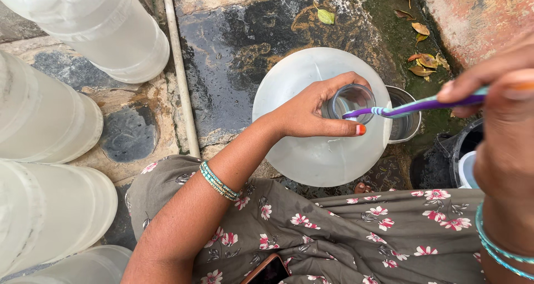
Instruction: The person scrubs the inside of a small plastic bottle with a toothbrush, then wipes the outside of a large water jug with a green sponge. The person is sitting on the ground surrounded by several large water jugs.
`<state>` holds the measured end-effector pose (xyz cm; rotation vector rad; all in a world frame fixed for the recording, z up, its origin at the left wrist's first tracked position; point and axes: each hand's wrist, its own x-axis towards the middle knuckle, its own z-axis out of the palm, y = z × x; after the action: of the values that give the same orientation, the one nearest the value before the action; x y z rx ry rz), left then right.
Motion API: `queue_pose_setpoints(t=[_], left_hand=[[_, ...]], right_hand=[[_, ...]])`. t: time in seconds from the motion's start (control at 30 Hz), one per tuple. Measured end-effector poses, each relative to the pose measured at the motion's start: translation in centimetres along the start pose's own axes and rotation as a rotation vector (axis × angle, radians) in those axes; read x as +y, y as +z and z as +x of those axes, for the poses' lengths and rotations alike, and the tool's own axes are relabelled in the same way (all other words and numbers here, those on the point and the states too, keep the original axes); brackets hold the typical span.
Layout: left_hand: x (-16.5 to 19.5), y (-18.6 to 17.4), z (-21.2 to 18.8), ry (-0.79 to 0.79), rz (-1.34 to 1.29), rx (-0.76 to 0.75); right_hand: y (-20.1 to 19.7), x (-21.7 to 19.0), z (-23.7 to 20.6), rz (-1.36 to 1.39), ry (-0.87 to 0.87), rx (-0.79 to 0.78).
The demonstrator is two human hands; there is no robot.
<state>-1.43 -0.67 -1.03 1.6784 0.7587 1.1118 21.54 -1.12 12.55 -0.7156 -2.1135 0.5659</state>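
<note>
**Inspector:** Left hand (311,114) is closed round a clear drinking glass (350,101), thumb along the near side, fingers wrapped over the far side. Glass sits directly above the large translucent water jar (311,150), mouth tilted towards the other hand.

**Clerk:** Reason for the tilt?

**Inspector:** In my judgement, to give the brush a straight way in. Right hand (500,117) pinches the handle of a purple and teal toothbrush (411,105) between fingertips and thumb; the head of the brush is inside the glass rim. The grip near the end gives reach.

**Clerk:** Why over the jar?

**Inspector:** Likely a steady height and a place for drips to fall. I cannot tell whether the glass rests on the jar or is held just above it.

**Clerk:** Surroundings?

**Inspector:** A steel pot (405,120) stands just right of the jar, partly hidden behind it. A white pipe (181,78) runs across the wet stone floor (233,50) left of the jar. More translucent jars (50,117) lie well to the left. Dry leaves (421,61) lie beyond the jar, on the mossy ground.
</note>
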Motion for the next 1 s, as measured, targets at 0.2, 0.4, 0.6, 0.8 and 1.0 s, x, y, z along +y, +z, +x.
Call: queue_pose_setpoints(t=[0.2, 0.4, 0.6, 0.8, 1.0], left_hand=[[-0.4, -0.1, -0.4, -0.019, 0.053, 0.041], [-0.9, -0.1, -0.8, 0.167, 0.545, 0.241], [-2.2, -0.4, -0.6, 0.18, 0.621, 0.13], [-3.6, -0.1, 0.0, 0.124, 0.637, 0.101], [-3.7, -0.2, 0.1, 0.124, 0.65, 0.085]], right_hand=[[2.2, 1.4, 0.5, -0.088, 0.012, -0.067], [5.9, 5.6, 1.2, 0.018, 0.045, -0.205], [5.4, 6.8, 1.7, -0.065, 0.049, -0.188], [5.3, 7.1, 1.7, -0.045, 0.057, -0.191], [5.0, 7.1, 1.6, -0.04, 0.085, -0.189]])
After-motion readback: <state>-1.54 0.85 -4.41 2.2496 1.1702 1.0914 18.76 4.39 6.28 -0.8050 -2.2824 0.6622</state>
